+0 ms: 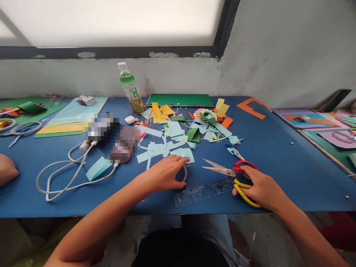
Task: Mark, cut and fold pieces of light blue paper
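Observation:
My right hand (260,185) grips a pair of scissors (219,168) by its red and yellow handles, the blades slightly apart and pointing left. Curled around a thin pale ring that looks like a roll of tape (185,173), my left hand (167,172) rests low over the table. Most of the roll is hidden by the fingers. A clear ruler (204,193) lies between the hands, its right end by the scissors. Light blue paper scraps (158,148) spread just beyond my left hand. Past the scissors lies a small blue-and-metal tool (235,151).
A green-capped drink bottle (130,89) stands at the back. A paper flower ring (207,115) sits among the scraps. Blurred devices (124,144) with a white cable (48,185) lie left. An orange paper frame (254,105) is back right. Another person's hand (7,170) shows far left.

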The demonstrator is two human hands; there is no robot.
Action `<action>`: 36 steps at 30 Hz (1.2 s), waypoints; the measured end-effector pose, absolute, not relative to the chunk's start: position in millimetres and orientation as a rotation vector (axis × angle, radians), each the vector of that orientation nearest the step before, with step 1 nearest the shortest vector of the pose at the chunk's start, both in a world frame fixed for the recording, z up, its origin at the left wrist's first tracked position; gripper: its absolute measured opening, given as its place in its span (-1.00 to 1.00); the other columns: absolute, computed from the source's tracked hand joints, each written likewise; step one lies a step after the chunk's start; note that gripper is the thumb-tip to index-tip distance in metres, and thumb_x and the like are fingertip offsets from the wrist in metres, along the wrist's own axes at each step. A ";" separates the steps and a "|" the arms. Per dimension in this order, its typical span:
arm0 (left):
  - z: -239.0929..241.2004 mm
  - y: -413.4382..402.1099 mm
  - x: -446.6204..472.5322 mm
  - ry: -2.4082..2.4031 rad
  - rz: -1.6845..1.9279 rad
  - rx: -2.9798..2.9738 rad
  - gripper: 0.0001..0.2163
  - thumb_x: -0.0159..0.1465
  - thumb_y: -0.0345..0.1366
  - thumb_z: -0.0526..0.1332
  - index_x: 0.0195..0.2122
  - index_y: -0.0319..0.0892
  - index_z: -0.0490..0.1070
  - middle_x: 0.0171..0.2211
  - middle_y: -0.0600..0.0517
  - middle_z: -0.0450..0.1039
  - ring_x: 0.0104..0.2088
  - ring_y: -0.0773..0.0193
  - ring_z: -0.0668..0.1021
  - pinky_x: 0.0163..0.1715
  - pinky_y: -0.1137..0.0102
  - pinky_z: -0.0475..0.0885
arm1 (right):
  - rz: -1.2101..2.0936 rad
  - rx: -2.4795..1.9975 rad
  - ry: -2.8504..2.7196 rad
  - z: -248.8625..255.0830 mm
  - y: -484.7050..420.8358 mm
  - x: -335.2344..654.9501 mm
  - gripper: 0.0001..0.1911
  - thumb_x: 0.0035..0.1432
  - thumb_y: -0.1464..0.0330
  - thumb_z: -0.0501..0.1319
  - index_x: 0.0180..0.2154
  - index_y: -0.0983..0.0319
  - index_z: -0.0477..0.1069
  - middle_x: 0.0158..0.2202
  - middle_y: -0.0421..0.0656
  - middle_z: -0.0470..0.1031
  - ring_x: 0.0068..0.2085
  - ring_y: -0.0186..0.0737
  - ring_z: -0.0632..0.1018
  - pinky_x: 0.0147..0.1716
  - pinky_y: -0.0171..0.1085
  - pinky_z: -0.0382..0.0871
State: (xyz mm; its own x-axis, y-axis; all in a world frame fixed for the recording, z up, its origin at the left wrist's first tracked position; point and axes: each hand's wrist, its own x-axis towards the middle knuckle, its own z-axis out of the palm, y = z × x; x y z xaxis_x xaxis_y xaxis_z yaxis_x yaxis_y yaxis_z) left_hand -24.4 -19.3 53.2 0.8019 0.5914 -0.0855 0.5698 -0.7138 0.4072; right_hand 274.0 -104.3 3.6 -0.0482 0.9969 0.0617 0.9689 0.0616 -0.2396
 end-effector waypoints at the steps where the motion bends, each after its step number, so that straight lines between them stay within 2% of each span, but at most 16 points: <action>1: 55.6 -19.0 -25.0 0.867 0.108 2.546 -0.42 0.06 -0.27 0.28 0.11 -0.26 0.17 0.02 -0.18 0.32 0.01 -0.02 0.38 -0.03 0.15 0.31 | 0.190 -1.985 -2.135 3.1 -104.7 274.6 -0.60 -0.14 0.11 0.23 -0.25 0.19 0.34 -0.31 -0.13 0.53 -0.29 -0.08 0.56 -0.42 -0.26 0.40; 7: 52.0 -16.3 -23.9 0.657 0.651 2.332 -0.38 0.05 -0.20 0.31 0.11 -0.12 0.12 0.04 -0.10 0.29 0.05 0.10 0.36 0.05 0.23 0.29 | 0.159 -1.818 -2.192 1.6 -107.5 273.6 -0.65 -0.16 0.18 0.25 -0.27 0.16 0.34 -0.31 -0.16 0.53 -0.29 -0.10 0.56 -0.44 -0.31 0.40; 12: 20.9 -11.9 -14.9 0.458 0.973 2.164 -0.34 -0.02 -0.26 0.38 0.09 -0.09 0.14 -0.01 -0.10 0.29 0.00 0.10 0.40 0.03 0.20 0.33 | 0.146 -1.842 -2.195 5.7 -108.3 269.7 -0.67 -0.17 0.16 0.26 -0.32 0.15 0.36 -0.41 -0.21 0.52 -0.43 -0.17 0.53 -0.52 -0.32 0.35; 15: 8.6 -9.4 -11.7 0.423 1.016 2.154 -0.34 -0.06 -0.27 0.39 0.07 -0.10 0.17 -0.04 -0.11 0.31 -0.03 0.07 0.41 0.00 0.16 0.35 | 0.135 -1.876 -2.200 10.3 -106.9 268.2 -0.68 -0.16 0.12 0.26 -0.34 0.14 0.38 -0.48 -0.25 0.50 -0.51 -0.23 0.48 -0.58 -0.33 0.30; 24: 7.8 -9.5 -9.0 0.332 1.031 2.171 -0.29 -0.10 -0.27 0.42 0.08 -0.08 0.15 -0.01 -0.15 0.27 0.01 0.03 0.37 -0.02 0.11 0.35 | 0.198 -1.891 -2.246 22.7 -94.5 262.4 -0.56 -0.19 0.01 0.29 -0.30 0.12 0.39 -0.55 -0.31 0.47 -0.56 -0.25 0.46 -0.61 -0.35 0.20; 31: 4.9 -8.5 -9.5 0.312 1.026 2.174 -0.29 -0.10 -0.27 0.40 0.08 -0.09 0.13 -0.02 -0.15 0.28 0.00 0.03 0.39 -0.02 0.10 0.35 | -0.050 -1.773 -2.349 20.6 -89.8 267.5 -0.49 -0.11 -0.14 0.16 -0.42 0.18 0.35 -0.66 -0.29 0.38 -0.67 -0.30 0.38 -0.67 -0.34 0.09; 36: 3.7 -8.5 -10.0 0.320 1.021 2.199 -0.32 -0.10 -0.28 0.39 0.06 -0.12 0.15 -0.04 -0.15 0.30 -0.02 0.05 0.40 -0.03 0.14 0.36 | -0.157 -1.634 -2.384 19.0 -92.6 269.2 -0.54 -0.03 -0.09 0.14 -0.50 0.18 0.34 -0.67 -0.27 0.38 -0.66 -0.30 0.38 -0.67 -0.33 0.07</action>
State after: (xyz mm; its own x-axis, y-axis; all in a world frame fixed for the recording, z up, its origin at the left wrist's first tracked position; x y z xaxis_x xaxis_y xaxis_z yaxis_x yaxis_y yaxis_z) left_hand -10.0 -8.5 3.7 0.6617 0.4758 0.5795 -0.0595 -0.7371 0.6732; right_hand 269.2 -92.6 19.0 -0.3421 0.9025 0.2618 0.9290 0.3666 -0.0499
